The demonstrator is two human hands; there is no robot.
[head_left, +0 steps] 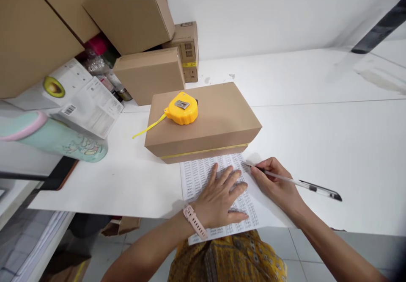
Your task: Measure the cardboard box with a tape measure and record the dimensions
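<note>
left hand spread flat on the printed sheet, not gripping anything, right hand pinching a pen, tip at the sheet's right side, yellow tape measure sitting on the cardboard box

tape measure on box, paper before it, bottle left.

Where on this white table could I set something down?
The table has its widest bare patch right of the carton, beyond the pen. A smaller one lies front-left, between the bottle, carton and printed sheet. It's crowded at back left, with stacked boxes and the avocado package, and around the left hand and right hand.
</note>
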